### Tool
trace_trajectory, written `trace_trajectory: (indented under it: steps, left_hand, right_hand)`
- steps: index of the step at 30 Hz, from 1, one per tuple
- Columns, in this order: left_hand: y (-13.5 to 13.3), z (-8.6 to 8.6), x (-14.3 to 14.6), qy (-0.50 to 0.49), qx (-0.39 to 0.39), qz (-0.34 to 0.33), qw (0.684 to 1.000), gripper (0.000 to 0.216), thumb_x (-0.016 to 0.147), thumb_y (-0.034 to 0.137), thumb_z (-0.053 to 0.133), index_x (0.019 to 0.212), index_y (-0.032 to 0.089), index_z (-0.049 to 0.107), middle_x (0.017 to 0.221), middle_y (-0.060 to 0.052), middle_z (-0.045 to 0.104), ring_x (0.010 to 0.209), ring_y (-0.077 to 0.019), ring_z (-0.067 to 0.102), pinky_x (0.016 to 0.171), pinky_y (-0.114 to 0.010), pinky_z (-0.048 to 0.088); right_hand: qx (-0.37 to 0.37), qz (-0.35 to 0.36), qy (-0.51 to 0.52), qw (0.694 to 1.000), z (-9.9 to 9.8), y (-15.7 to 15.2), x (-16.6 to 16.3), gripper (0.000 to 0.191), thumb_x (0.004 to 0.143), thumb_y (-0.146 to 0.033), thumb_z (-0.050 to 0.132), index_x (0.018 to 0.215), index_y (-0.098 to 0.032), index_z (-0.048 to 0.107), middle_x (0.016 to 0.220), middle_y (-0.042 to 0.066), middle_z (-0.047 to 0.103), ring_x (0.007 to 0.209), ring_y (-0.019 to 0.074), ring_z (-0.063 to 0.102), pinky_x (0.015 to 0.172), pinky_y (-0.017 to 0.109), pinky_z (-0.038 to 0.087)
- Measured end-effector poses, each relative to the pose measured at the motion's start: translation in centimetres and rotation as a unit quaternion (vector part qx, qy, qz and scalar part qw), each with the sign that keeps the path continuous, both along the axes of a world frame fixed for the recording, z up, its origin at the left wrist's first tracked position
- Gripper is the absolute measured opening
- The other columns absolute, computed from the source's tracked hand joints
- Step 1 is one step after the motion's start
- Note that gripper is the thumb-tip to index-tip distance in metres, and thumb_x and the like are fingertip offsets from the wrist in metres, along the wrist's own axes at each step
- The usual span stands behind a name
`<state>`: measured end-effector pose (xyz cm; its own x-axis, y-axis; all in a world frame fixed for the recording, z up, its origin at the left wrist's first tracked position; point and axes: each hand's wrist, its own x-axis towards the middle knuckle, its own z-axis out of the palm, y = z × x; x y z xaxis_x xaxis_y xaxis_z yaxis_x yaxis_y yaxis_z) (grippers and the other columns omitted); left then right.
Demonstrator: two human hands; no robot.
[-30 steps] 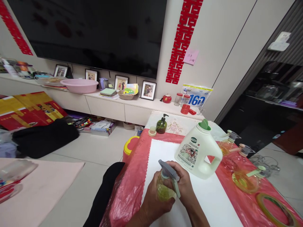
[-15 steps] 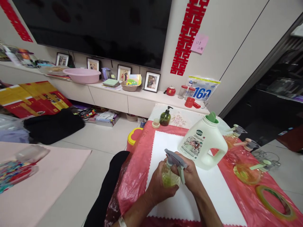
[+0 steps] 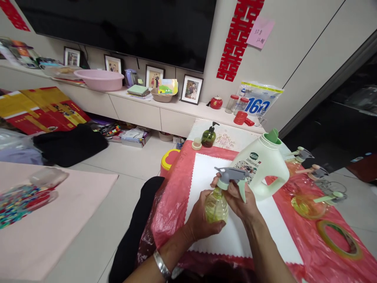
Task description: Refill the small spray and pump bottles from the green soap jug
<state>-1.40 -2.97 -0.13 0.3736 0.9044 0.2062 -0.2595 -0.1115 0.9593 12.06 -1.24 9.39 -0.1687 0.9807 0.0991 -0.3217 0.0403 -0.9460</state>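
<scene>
Grey on top, pinched at the sprayer by the right hand. Clasped directly below, at the near-upright bottle, by the left hand.

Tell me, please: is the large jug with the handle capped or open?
Open: no cap covers the neck of the large jug, and the green pouring spout stands exposed there.

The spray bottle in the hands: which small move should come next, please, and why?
Probably the right hand should gently twist the spray head to test its fit: that hand grips it near the collar, which sits atop the bottle that the left hand holds.
</scene>
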Motion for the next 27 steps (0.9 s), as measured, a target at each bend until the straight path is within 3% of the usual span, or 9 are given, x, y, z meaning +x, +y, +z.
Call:
trace_trajectory:
  steps: [3, 10, 13, 16, 19, 21, 24, 27]
  left_hand:
    - [0.0, -0.1, -0.1, 0.007, -0.009, 0.008, 1.0, 0.072, 0.06, 0.035, 0.081, 0.119, 0.019, 0.043, 0.098, -0.004, 0.059, 0.084, -0.0192, 0.058, 0.075, -0.034, 0.05]
    - [0.1, -0.1, -0.3, 0.072, -0.01, 0.034, 0.997, 0.078, 0.056, 0.03, 0.082, 0.123, 0.02, 0.043, 0.11, -0.008, 0.061, 0.099, -0.0255, 0.062, 0.088, -0.041, 0.051]
    - [0.1, 0.0, -0.4, 0.078, 0.003, 0.032, 0.996, 0.08, 0.057, 0.028, 0.081, 0.126, 0.021, 0.044, 0.114, -0.008, 0.062, 0.103, -0.0267, 0.062, 0.093, -0.043, 0.051]
    - [0.1, -0.1, -0.5, 0.074, 0.01, 0.029, 0.997, 0.08, 0.058, 0.033, 0.081, 0.128, 0.02, 0.044, 0.117, -0.009, 0.062, 0.106, -0.0281, 0.062, 0.095, -0.044, 0.05]
    - [0.1, -0.1, -0.5, 0.071, 0.019, 0.032, 0.997, 0.081, 0.059, 0.037, 0.08, 0.129, 0.02, 0.045, 0.117, -0.009, 0.063, 0.107, -0.0291, 0.062, 0.096, -0.045, 0.05]
    - [0.0, -0.1, -0.5, 0.071, 0.025, 0.033, 0.997, 0.079, 0.06, 0.036, 0.08, 0.13, 0.02, 0.046, 0.116, -0.009, 0.064, 0.106, -0.0291, 0.062, 0.095, -0.044, 0.051]
    - [0.0, -0.1, -0.4, 0.062, 0.032, 0.033, 0.997, 0.077, 0.061, 0.036, 0.081, 0.129, 0.022, 0.049, 0.117, -0.009, 0.065, 0.105, -0.0288, 0.063, 0.093, -0.043, 0.053]
    - [-0.1, -0.1, -0.3, 0.042, 0.029, 0.034, 0.998, 0.077, 0.06, 0.037, 0.082, 0.128, 0.023, 0.049, 0.116, -0.008, 0.065, 0.102, -0.028, 0.064, 0.091, -0.042, 0.054]
  right_hand:
    - [0.04, -0.045, 0.035, 0.998, 2.3, 0.8, -0.1, 0.037, 0.076, -0.046, 0.079, 0.105, -0.024, 0.069, 0.1, 0.006, 0.071, 0.085, 0.02, 0.066, 0.084, 0.041, 0.056]
    - [0.156, -0.158, 0.016, 0.975, 9.8, 4.1, 0.8, 0.034, 0.073, -0.043, 0.081, 0.096, -0.023, 0.067, 0.102, 0.002, 0.069, 0.077, 0.0133, 0.063, 0.072, 0.031, 0.058]
    - [0.161, -0.206, -0.053, 0.964, 10.9, 6.2, 1.4, 0.035, 0.071, -0.043, 0.079, 0.096, -0.023, 0.065, 0.101, 0.003, 0.07, 0.08, 0.0147, 0.064, 0.07, 0.031, 0.056]
    - [0.103, -0.202, -0.258, 0.939, 8.8, 8.3, 1.4, 0.037, 0.077, -0.047, 0.067, 0.104, -0.021, 0.064, 0.092, 0.002, 0.069, 0.079, 0.0149, 0.063, 0.07, 0.03, 0.054]
    - [0.054, -0.154, -0.381, 0.91, 4.3, 9.7, 0.7, 0.032, 0.079, -0.042, 0.066, 0.098, -0.017, 0.068, 0.083, 0.003, 0.067, 0.072, 0.0152, 0.06, 0.067, 0.032, 0.051]
    - [0.031, -0.138, -0.455, 0.879, 1.3, 10.1, 0.0, 0.025, 0.081, -0.036, 0.068, 0.097, -0.015, 0.069, 0.082, 0.002, 0.066, 0.074, 0.0158, 0.06, 0.072, 0.034, 0.052]
    - [0.004, -0.129, -0.554, 0.822, -2.1, 10.4, -0.6, 0.026, 0.089, -0.036, 0.067, 0.103, -0.014, 0.066, 0.097, 0.005, 0.066, 0.09, 0.0169, 0.062, 0.086, 0.039, 0.053]
    - [-0.014, -0.116, -0.621, 0.775, -3.9, 10.5, -0.9, 0.033, 0.095, -0.041, 0.061, 0.114, -0.014, 0.062, 0.113, 0.007, 0.063, 0.102, 0.0184, 0.062, 0.091, 0.041, 0.054]
